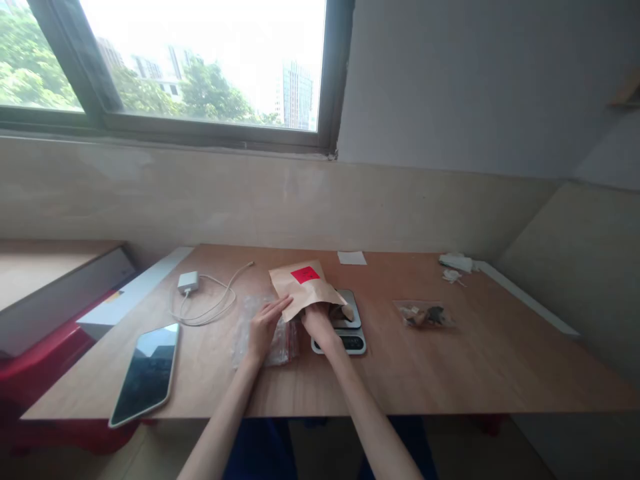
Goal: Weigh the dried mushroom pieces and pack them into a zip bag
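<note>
The left hand [265, 328] holds the bag [314, 291], right hand [320, 327] inside; from it, tablet [147, 370] at eight o'clock.

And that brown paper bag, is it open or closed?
Open: the brown paper bag has its mouth facing the person, and the right hand reaches inside it.

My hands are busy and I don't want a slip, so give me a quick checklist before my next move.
- Left hand at the edge of the paper bag: ok.
- Right hand in the bag's mouth: ok. Its grip inside: cannot tell, the paper hides the fingertips.
- Scale free of overlap: not ok, the bag covers part of it from above.
- Readout legible: cannot tell, too small and dim.
- Tablet fully on the table: not ok, its near corner overhangs the front edge.
</note>
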Available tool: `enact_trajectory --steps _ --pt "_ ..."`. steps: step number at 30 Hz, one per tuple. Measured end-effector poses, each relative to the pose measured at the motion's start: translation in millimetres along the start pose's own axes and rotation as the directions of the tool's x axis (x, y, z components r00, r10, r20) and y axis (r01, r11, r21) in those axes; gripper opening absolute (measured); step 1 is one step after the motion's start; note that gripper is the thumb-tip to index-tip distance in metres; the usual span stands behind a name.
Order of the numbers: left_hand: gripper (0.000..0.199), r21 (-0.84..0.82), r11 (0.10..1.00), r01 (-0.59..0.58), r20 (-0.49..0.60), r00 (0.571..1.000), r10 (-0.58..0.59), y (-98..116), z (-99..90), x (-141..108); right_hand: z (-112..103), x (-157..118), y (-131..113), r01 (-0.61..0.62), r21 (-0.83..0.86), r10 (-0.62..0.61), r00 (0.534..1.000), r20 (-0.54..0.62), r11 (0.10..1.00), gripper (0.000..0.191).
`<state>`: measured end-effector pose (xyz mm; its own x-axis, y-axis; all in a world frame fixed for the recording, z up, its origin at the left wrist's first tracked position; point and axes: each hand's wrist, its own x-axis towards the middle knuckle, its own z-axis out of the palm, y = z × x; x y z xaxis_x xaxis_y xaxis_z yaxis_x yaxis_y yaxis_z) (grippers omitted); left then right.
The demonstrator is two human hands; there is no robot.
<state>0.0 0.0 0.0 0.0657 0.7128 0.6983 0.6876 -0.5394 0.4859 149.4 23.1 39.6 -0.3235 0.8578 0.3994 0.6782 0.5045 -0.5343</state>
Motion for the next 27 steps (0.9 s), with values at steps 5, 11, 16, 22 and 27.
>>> enact_trajectory --steps 5,11,16,22,27 --pt "0.037 -0.004 1.0 0.0 0.008 1.0 0.0 1 -0.7 0 -5 -4 -1 -0.027 0.111 0.022 0.999 0.046 0.993 0.035" --pt "0.036 -0.007 1.0 0.003 -0.006 1.0 -0.003 5 -2.4 0 -9 -2 4 -0.04 0.243 0.036 0.999 0.02 0.969 0.031" --pt "0.036 0.004 1.0 -0.017 -0.015 1.0 0.017 6 -3.2 0 -12 -1 2 -0.041 0.262 0.036 0.999 0.024 0.964 0.034" --pt "0.035 -0.004 1.0 -0.021 -0.033 0.999 0.021 7 -2.7 0 -18 1 -5 -0.057 0.279 0.028 0.994 0.106 0.959 0.033" --pt "0.035 -0.006 1.0 -0.018 -0.032 0.999 0.017 7 -3.4 0 -19 10 -8 -0.058 0.301 0.005 0.985 0.172 0.952 0.033"
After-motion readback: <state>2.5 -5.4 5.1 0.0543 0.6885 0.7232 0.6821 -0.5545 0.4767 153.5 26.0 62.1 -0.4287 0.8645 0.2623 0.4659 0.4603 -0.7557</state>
